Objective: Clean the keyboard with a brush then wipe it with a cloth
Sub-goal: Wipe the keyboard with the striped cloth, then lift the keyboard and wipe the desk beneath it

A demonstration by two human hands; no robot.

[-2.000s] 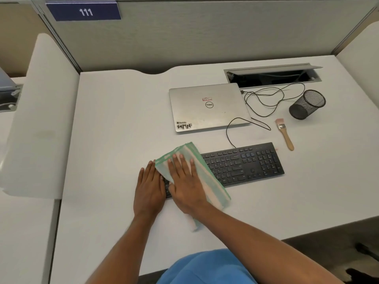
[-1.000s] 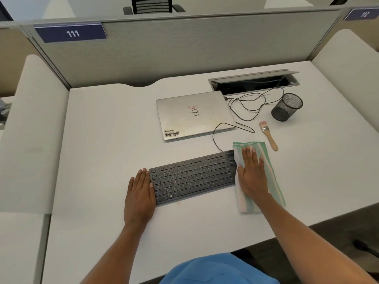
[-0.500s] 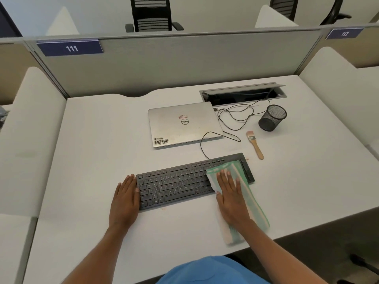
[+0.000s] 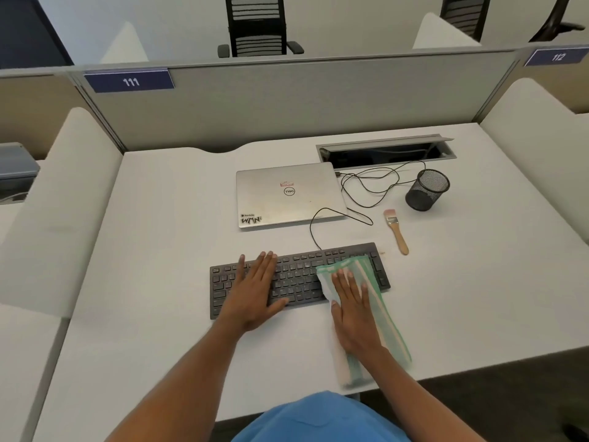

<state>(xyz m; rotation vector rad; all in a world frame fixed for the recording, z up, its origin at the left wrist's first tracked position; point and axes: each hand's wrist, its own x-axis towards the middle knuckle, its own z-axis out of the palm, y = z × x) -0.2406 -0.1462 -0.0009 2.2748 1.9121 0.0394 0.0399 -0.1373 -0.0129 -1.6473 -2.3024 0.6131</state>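
Two hands lie flat on the black keyboard (image 4: 299, 279) near the front of the table (image 4: 159, 250). On its left half the left hand (image 4: 255, 291) rests with fingers (image 4: 267, 266) straight and spread, holding nothing. With straight fingers, the right hand (image 4: 353, 317) presses a green-striped cloth (image 4: 366, 269) onto the right half. Off the keyboard's far right corner lies the wooden-handled brush (image 4: 396, 231), near a mesh pen cup (image 4: 427, 189)
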